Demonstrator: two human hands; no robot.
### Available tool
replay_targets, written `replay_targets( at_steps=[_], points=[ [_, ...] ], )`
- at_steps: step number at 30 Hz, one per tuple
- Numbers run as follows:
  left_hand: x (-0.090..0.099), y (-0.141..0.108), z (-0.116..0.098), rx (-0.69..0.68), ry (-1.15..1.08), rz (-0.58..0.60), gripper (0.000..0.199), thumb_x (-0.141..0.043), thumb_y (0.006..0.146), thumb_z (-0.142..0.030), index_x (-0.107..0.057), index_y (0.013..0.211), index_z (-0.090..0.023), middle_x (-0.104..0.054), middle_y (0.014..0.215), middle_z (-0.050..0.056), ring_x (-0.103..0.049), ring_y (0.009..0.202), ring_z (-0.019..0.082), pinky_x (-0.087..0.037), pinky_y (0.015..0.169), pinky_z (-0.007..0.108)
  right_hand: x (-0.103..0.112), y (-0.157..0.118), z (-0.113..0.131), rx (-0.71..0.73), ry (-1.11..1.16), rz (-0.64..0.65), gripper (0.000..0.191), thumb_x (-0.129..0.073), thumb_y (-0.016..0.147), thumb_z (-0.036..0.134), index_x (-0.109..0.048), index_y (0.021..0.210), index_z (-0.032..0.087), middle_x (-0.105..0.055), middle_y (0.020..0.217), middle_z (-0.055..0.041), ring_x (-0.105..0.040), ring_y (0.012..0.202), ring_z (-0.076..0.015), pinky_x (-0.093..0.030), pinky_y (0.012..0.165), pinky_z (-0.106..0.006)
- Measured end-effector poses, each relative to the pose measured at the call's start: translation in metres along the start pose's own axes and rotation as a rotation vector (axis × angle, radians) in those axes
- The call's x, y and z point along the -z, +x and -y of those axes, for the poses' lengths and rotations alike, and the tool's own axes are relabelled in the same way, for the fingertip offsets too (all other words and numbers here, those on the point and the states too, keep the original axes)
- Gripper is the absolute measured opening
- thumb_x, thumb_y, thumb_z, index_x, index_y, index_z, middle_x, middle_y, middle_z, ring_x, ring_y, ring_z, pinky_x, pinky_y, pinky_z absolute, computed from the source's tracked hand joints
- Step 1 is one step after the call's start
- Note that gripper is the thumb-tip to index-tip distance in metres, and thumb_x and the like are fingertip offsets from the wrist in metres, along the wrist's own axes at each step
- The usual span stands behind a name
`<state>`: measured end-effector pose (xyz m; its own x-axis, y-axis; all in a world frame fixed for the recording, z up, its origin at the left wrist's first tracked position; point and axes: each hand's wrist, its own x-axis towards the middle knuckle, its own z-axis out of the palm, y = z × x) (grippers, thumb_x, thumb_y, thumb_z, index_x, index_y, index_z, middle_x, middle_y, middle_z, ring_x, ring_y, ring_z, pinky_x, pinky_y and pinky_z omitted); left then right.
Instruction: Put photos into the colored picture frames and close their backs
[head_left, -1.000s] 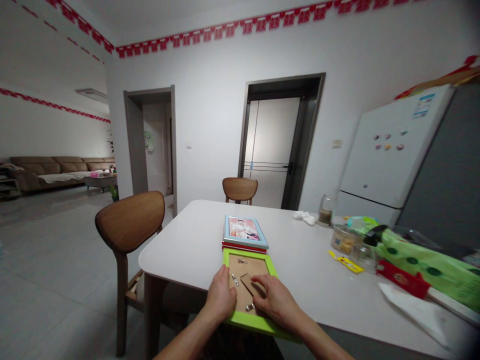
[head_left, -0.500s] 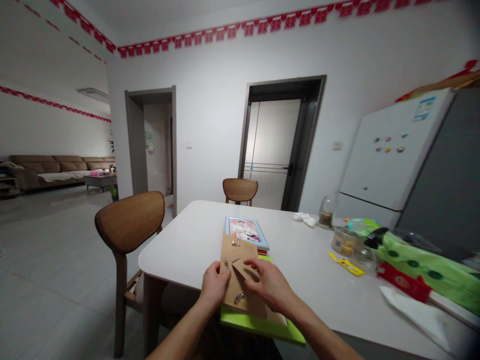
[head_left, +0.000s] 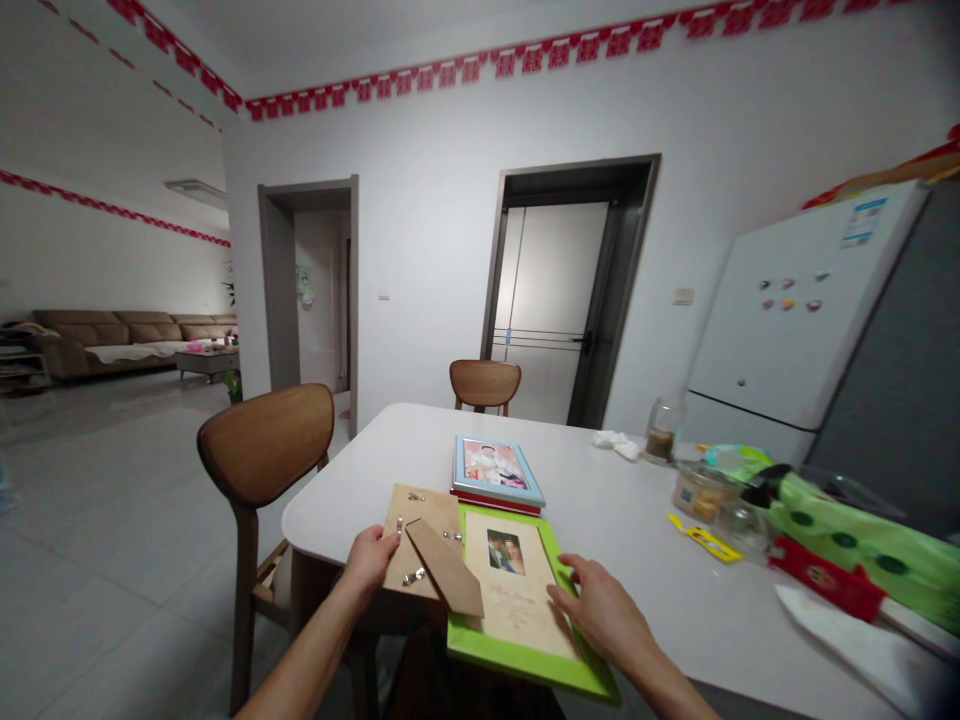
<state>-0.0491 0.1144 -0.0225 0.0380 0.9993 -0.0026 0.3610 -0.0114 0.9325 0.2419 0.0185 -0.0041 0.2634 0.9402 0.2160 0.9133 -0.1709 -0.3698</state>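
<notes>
Here's the bright green rectangular picture frame (head_left: 525, 665), lying open side up on the white table (head_left: 352, 480), holding a cream paper insert (head_left: 521, 620) with one small photograph (head_left: 505, 551) on it, too blurred to make out! Just left of the frame, the left hand (head_left: 367, 562) has the brown cardboard backing board (head_left: 420, 525) raised at a tilt, fingers closed on its near edge, though they're partly tucked behind it, so the firmness of that grip is hard to call. Four small metal clips (head_left: 412, 576) show on the board, and one tan triangular easel flap (head_left: 446, 568) lies across it, its tip reaching over the frame's left edge. On the frame's right side, the right hand (head_left: 600, 612) stays open, fingers (head_left: 571, 592) slightly spread, tips resting on the green border. Just beyond the frame sit two more frames: a light blue picture frame (head_left: 499, 472) stacked on a red one (head_left: 495, 503), whose lower layers are hard to count.
</notes>
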Motion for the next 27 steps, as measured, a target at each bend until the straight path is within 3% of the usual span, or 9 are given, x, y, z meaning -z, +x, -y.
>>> replay_targets(
  at_steps=[4, 7, 9, 11, 14, 17, 20, 22, 27],
  points=[
    [0.017, 0.009, 0.000, 0.024, 0.208, -0.064, 0.016, -0.047, 0.073, -0.023, -0.055, 0.081, -0.011, -0.064, 0.073, 0.006, -0.060, 0.070, 0.018, -0.042, 0.056, 0.022, -0.002, 0.001, -0.004, -0.024, -0.040, 0.052, 0.049, -0.044, 0.065, 0.026, -0.047, 0.111, 0.010, -0.062, 0.095, -0.0143, -0.058, 0.084, -0.0222, -0.040, 0.071, -0.029],
    [0.033, 0.006, -0.004, 0.014, 0.365, -0.107, 0.028, -0.054, 0.068, -0.022, -0.052, 0.094, -0.011, -0.064, 0.079, 0.008, -0.059, 0.077, 0.022, -0.042, 0.066, 0.028, 0.002, 0.005, -0.008, -0.077, 0.006, 0.050, 0.050, -0.044, 0.061, 0.023, -0.049, 0.109, 0.008, -0.062, 0.096, -0.0160, -0.057, 0.087, -0.0241, -0.040, 0.072, -0.030],
    [0.039, 0.000, -0.011, -0.028, 0.452, -0.131, 0.035, -0.056, 0.066, -0.021, -0.051, 0.099, -0.011, -0.061, 0.091, 0.012, -0.055, 0.089, 0.026, -0.039, 0.075, 0.034, 0.008, 0.006, -0.007, -0.158, 0.144, 0.067, 0.052, -0.047, 0.058, 0.022, -0.051, 0.106, 0.006, -0.063, 0.095, -0.0165, -0.058, 0.086, -0.0247, -0.041, 0.072, -0.030],
    [0.035, -0.010, -0.021, -0.103, 0.504, -0.147, 0.038, -0.054, 0.066, -0.019, -0.049, 0.103, -0.010, -0.055, 0.105, 0.015, -0.046, 0.103, 0.028, -0.033, 0.085, 0.038, 0.014, 0.003, -0.004, -0.251, 0.434, 0.147, 0.054, -0.046, 0.057, 0.022, -0.049, 0.108, 0.006, -0.065, 0.090, -0.0147, -0.060, 0.078, -0.0231, -0.044, 0.066, -0.029],
    [0.007, -0.031, -0.040, -0.250, 0.509, -0.101, 0.040, -0.051, 0.070, -0.020, -0.046, 0.109, -0.011, -0.048, 0.114, 0.012, -0.040, 0.110, 0.021, -0.027, 0.093, 0.031, 0.023, -0.005, 0.007, -0.317, 1.013, 0.332, 0.057, -0.042, 0.058, 0.021, -0.043, 0.114, 0.010, -0.067, 0.082, -0.0097, -0.062, 0.063, -0.0203, -0.046, 0.055, -0.029],
    [-0.038, -0.060, -0.063, -0.408, 0.455, 0.021, 0.044, -0.056, 0.068, -0.027, -0.046, 0.110, -0.019, -0.048, 0.115, 0.003, -0.041, 0.108, 0.015, -0.029, 0.093, 0.023, 0.030, -0.012, 0.020, -0.301, 1.414, 0.385, 0.061, -0.043, 0.055, 0.016, -0.040, 0.116, 0.016, -0.068, 0.079, -0.0059, -0.062, 0.063, -0.0190, -0.047, 0.056, -0.029],
    [-0.079, -0.087, -0.085, -0.648, 0.324, 0.187, 0.060, -0.066, 0.060, -0.030, -0.044, 0.114, -0.016, -0.043, 0.121, 0.008, -0.037, 0.111, 0.021, -0.028, 0.096, 0.030, 0.033, -0.015, 0.027, -0.312, 1.501, 0.314, 0.062, -0.050, 0.055, 0.015, -0.040, 0.116, 0.019, -0.068, 0.074, -0.0027, -0.062, 0.061, -0.0171, -0.047, 0.058, -0.028],
    [-0.094, -0.101, -0.097, -0.727, 0.335, 0.211, 0.060, -0.066, 0.060, -0.031, -0.045, 0.113, -0.014, -0.043, 0.121, 0.010, -0.036, 0.111, 0.023, -0.027, 0.097, 0.034, 0.034, -0.014, 0.027, -0.321, 1.461, 0.261, 0.061, -0.054, 0.056, 0.017, -0.041, 0.115, 0.020, -0.067, 0.068, -0.0008, -0.060, 0.055, -0.0154, -0.047, 0.055, -0.027],
    [-0.095, -0.115, -0.113, -0.876, 0.426, 0.234, 0.052, -0.064, 0.064, -0.028, -0.043, 0.112, -0.019, -0.049, 0.111, 0.005, -0.044, 0.100, 0.021, -0.037, 0.089, 0.033, 0.032, -0.009, 0.024, -0.303, 1.414, 0.218, 0.054, -0.058, 0.058, 0.021, -0.046, 0.110, 0.019, -0.061, 0.052, 0.0036, -0.054, 0.044, -0.0114, -0.044, 0.048, -0.023]
  ],
)
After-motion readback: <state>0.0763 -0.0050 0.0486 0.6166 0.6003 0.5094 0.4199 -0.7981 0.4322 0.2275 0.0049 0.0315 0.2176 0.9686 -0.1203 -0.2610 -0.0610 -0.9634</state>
